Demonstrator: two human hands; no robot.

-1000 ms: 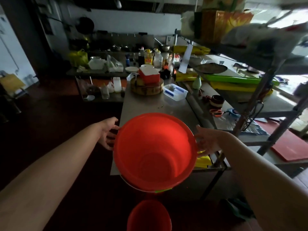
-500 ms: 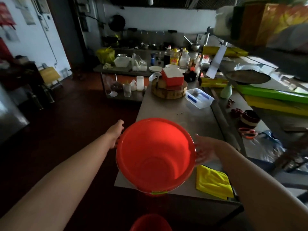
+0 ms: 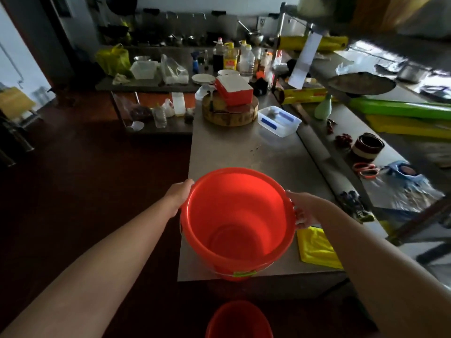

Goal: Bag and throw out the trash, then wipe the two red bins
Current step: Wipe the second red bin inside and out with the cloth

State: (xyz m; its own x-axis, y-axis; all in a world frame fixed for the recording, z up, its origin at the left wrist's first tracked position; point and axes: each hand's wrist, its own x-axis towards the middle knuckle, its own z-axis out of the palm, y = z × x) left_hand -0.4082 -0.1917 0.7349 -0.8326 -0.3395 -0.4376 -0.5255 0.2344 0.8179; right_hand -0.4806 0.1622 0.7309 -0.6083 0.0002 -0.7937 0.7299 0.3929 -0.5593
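Note:
An empty red bin [image 3: 238,223] with a wire bail and a green grip is upright over the near end of the steel table [image 3: 246,152]. My left hand [image 3: 179,193] holds its left rim; the fingers are hidden behind the wall. My right hand [image 3: 301,211] grips the right rim, fingers curled down the outside. A second red bin [image 3: 238,320] stands on the dark floor below the table's front edge. A yellow cloth [image 3: 317,247] lies on the table just right of the held bin.
Farther along the table are a clear plastic tub [image 3: 278,120] and a round wooden block with a red-and-white box [image 3: 234,91] on it. A shelf rack with scissors, jars and green and yellow boards runs along the right. Dark open floor lies to the left.
The bin has come down and tipped upright over the table's near end. Both hands now close on its rim; earlier they were flatter against its sides. The view has tilted down.

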